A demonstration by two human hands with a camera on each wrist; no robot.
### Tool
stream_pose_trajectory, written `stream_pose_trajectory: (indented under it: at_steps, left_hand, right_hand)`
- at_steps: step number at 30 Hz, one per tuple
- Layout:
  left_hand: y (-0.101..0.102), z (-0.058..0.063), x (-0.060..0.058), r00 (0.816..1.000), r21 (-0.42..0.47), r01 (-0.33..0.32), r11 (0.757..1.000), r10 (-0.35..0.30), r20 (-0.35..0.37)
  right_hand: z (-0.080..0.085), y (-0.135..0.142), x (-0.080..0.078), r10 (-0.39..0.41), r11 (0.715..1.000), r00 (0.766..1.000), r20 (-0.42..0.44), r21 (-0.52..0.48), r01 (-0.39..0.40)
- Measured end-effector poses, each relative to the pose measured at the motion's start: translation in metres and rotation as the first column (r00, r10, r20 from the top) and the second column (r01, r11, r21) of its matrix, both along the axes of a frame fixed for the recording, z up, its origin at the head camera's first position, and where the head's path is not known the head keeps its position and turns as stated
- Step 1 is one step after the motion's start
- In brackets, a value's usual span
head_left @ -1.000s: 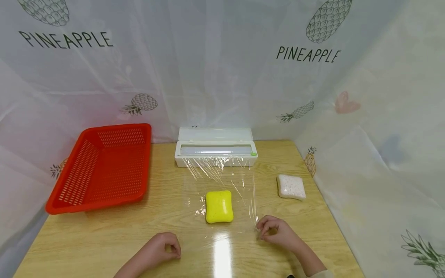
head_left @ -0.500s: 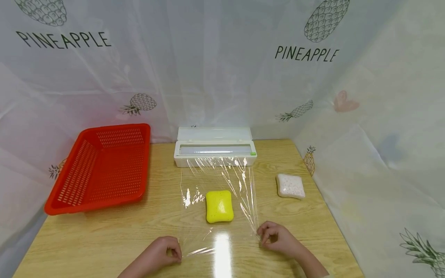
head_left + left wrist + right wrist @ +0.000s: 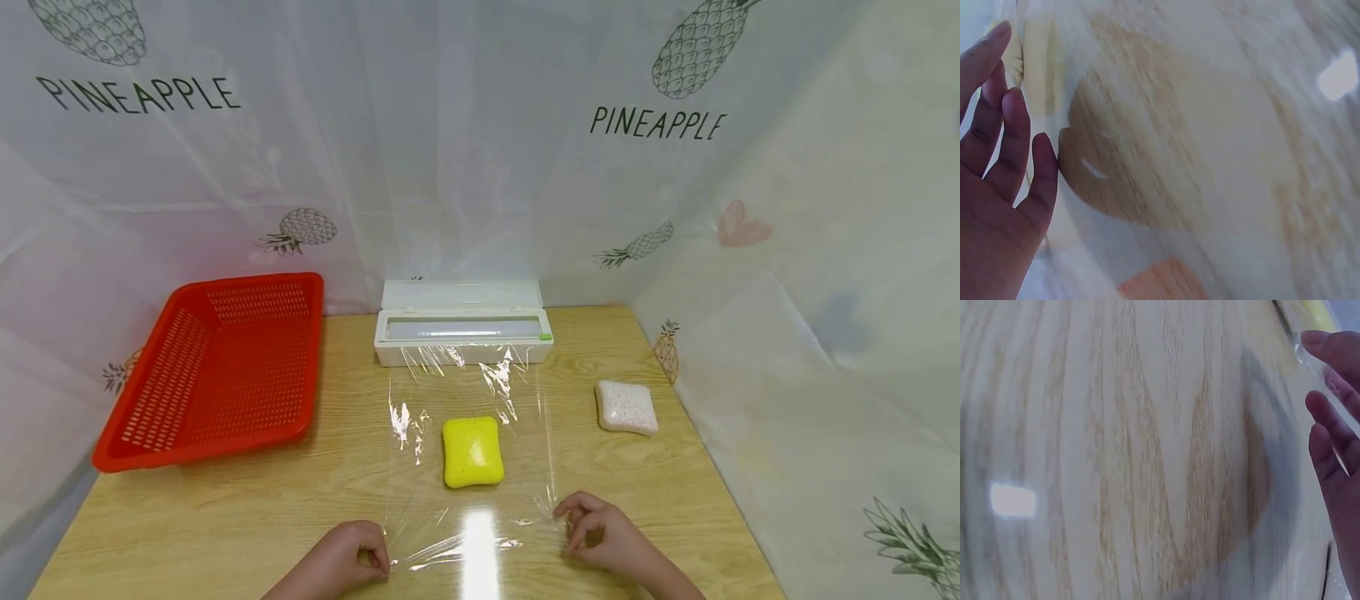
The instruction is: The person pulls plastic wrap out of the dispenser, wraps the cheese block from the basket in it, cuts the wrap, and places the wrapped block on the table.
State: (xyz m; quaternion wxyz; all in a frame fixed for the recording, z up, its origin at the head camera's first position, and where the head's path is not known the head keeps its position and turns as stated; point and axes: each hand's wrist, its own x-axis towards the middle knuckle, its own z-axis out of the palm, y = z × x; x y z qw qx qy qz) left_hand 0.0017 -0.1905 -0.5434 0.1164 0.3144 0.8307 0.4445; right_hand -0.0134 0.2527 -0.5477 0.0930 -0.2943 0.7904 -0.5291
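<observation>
A clear sheet of cling film [image 3: 517, 492] runs from a white cling film dispenser [image 3: 390, 354] toward me. My left hand [image 3: 347, 557] pinches its near left corner between thumb and forefinger. At the near right corner, my right hand [image 3: 603, 533] pinches the film, which bunches at the fingertips. A yellow cushion-shaped block [image 3: 472, 452] with pinched-in sides lies between the hands and the dispenser, overlapped by the film. In the left wrist view the left hand [image 3: 1007, 144] shows at the left edge; in the right wrist view the right hand [image 3: 1338, 412] has film at its fingertips.
A red perforated plastic basket [image 3: 311, 375] stands at the left. A speckled whitish block [image 3: 627, 407] of similar shape lies at the right of the wooden table [image 3: 255, 508]. The dispenser's lid [image 3: 461, 294] is raised. A pineapple-print curtain [image 3: 480, 167] hangs behind and at both sides.
Both hands have come slightly nearer the table's front edge, drawing the cling film toward me. Glare and creases on the film have shifted. The yellow block stays in place.
</observation>
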Motion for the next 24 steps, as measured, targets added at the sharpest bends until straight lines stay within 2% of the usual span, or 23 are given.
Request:
stream_pose_trajectory:
  at_steps: [4,10,13,16,19,24]
  left_hand:
    - [-0.001,0.002,0.001,0.999,0.0,-0.001,1.0,0.001,-0.039]
    - [-0.002,0.013,-0.001,0.999,-0.03,0.014,0.999,-0.013,0.038]
    - [-0.004,0.015,-0.002,0.999,-0.021,0.037,0.999,-0.036,0.021]
    - [-0.004,0.014,-0.002,0.999,-0.011,0.05,0.999,-0.05,-0.001]
    - [-0.003,0.01,0.0,0.998,-0.015,0.053,0.998,-0.054,-0.015]
    - [-0.002,0.003,0.002,0.995,-0.006,0.061,0.998,-0.061,-0.082]
  right_hand:
    - [0.006,0.0,0.003,0.003,1.0,1.0,0.019,-0.024,-0.003]
    - [0.017,0.001,0.002,0.073,0.993,0.996,0.05,-0.1,-0.068]
    - [0.02,0.002,0.001,0.102,0.99,0.991,0.083,-0.104,-0.094]
    - [0.018,0.004,0.003,0.094,0.994,0.986,0.135,-0.073,-0.085]
    - [0.013,0.004,0.006,0.084,0.996,0.985,0.147,-0.039,-0.08]
    - [0.008,0.005,0.01,0.106,0.994,0.989,0.099,-0.011,-0.105]
